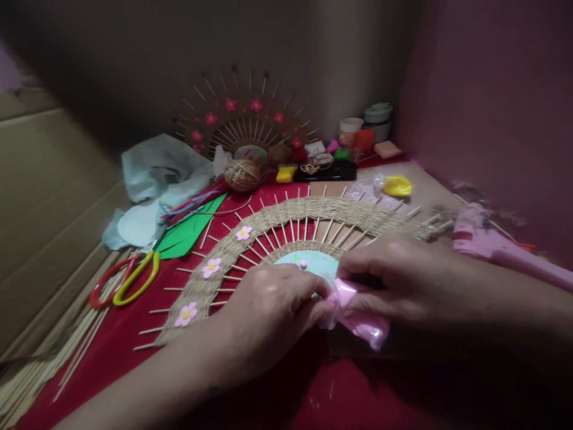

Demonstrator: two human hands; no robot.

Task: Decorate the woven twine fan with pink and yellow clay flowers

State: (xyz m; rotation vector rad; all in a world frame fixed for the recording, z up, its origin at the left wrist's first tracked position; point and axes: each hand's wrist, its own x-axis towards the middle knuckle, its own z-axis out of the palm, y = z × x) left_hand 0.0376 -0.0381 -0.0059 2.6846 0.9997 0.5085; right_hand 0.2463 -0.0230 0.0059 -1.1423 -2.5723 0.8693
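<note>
Between my two hands is a clear plastic bag of pink modelling clay (364,325). My left hand (273,310) pinches the gathered top of the bag, fingers closed. Closed around its side is my right hand (389,280). Behind them lies a woven twine fan (290,215) with thin sticks poking out and a pale blue half-round centre (308,260). On its left band sit three pink flowers (211,268) with yellow middles. A small pink ball (303,264) rests on the blue centre. My hands hide the fan's lower right part.
Left are red-and-yellow scissors (128,280), green sheets (190,230) and loose sticks (85,340). Farther back stand a twine ball (243,174), a finished-looking flowered fan (244,110), a phone (329,171) and a paper cup (350,131). A pink glue gun (487,239) lies right, yellow clay (397,186) behind.
</note>
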